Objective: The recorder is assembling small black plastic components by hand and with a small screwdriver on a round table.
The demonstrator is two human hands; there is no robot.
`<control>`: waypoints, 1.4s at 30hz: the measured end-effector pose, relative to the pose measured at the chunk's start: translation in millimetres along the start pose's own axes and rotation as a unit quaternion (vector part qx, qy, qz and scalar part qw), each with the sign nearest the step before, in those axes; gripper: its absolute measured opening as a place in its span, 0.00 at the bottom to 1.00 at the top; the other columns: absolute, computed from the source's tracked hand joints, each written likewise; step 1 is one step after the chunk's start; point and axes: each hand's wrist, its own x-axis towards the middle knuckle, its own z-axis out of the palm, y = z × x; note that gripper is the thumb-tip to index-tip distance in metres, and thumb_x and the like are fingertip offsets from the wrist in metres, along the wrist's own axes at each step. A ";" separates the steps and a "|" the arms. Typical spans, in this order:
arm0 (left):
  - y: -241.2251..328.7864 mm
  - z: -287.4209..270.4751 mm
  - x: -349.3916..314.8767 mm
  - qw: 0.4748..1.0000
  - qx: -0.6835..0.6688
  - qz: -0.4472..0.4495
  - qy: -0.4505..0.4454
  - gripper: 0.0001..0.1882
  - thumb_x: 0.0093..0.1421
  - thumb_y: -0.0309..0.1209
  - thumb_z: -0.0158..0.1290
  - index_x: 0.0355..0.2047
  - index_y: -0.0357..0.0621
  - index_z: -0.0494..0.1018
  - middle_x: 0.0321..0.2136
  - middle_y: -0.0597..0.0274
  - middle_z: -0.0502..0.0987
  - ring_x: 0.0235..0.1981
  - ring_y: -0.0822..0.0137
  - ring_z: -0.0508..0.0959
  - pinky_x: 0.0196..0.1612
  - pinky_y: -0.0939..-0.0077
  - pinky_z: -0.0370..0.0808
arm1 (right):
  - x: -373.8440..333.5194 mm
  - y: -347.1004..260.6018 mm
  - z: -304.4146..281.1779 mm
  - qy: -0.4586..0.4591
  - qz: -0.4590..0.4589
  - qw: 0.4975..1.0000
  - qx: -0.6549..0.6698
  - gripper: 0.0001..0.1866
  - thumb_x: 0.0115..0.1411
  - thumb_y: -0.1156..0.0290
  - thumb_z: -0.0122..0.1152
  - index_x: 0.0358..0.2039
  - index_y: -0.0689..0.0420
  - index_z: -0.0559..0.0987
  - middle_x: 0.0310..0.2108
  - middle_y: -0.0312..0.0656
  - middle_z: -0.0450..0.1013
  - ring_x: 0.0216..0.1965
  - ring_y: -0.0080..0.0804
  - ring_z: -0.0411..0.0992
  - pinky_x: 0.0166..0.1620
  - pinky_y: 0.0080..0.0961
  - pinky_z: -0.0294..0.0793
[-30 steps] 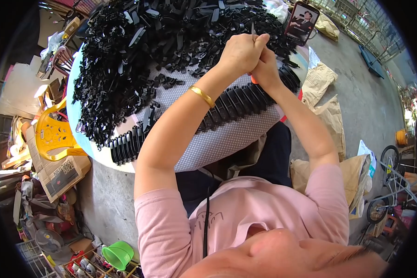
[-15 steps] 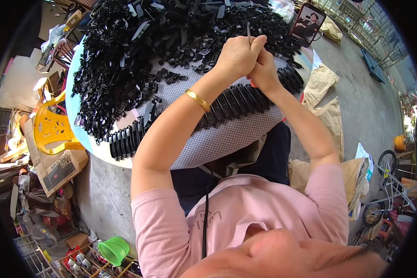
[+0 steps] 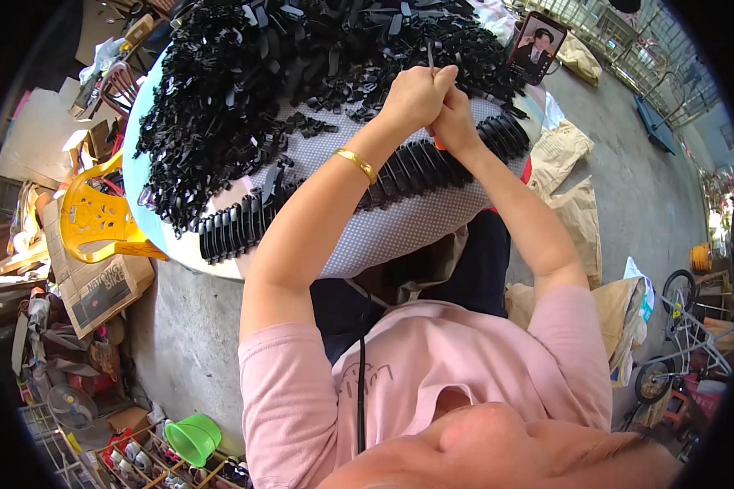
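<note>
Both my hands are closed and pressed together above the table's far middle. My right hand (image 3: 456,124) wraps a slim tool (image 3: 439,145) whose orange handle end shows below the fingers. A thin metal shaft sticks up past the knuckles. The tool's exact kind is hidden. Against it, my left hand (image 3: 414,96) is curled; whatever is in its fingers cannot be made out. Below the hands, a long curved row of black plastic clip-like pieces (image 3: 412,173) stands side by side. A big heap of loose black plastic pieces (image 3: 220,98) spreads beyond and to the left.
A patterned cloth (image 3: 383,224) covers part of the round table. At its far right stands a phone (image 3: 536,49) with a lit screen. A yellow chair (image 3: 98,213) is at the left, brown paper sacks (image 3: 559,155) at the right. A green bucket (image 3: 193,440) sits lower left.
The whole view has shifted slightly. My hands stay closed together in nearly the same pose over the pieces. The picture on the phone screen has changed.
</note>
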 end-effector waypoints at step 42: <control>-16.7 -46.7 -31.6 0.999 -0.018 -0.009 0.035 0.24 0.58 0.47 0.44 0.27 0.35 0.76 0.19 0.49 0.76 0.23 0.62 0.77 0.29 0.71 0.72 | -5.2 5.0 49.1 -0.037 -0.042 0.996 -0.069 0.09 0.55 0.72 0.50 0.34 0.64 0.74 0.32 0.41 0.72 0.36 0.30 0.69 0.40 0.23 0.68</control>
